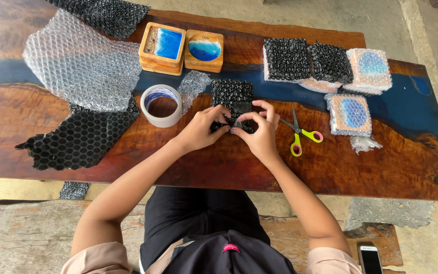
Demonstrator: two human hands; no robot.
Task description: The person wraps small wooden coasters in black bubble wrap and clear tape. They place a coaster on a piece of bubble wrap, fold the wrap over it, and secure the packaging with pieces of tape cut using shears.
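The wooden table [381, 167] with a blue resin stripe carries a tape roll [161, 105], scissors [300, 133] and wooden coasters [181, 48].

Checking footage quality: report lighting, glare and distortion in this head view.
Head view: soft, even daylight with faint shadows; left hand and right hand on the black bubble-wrapped piece are sharp; shiny glints on the clear bubble wrap; wide-lens distortion bends the table edge.

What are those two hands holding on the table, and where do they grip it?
Both hands, left and right, hold a square parcel wrapped in black bubble wrap, pinching its near edge with their fingertips. It rests on the wooden table.
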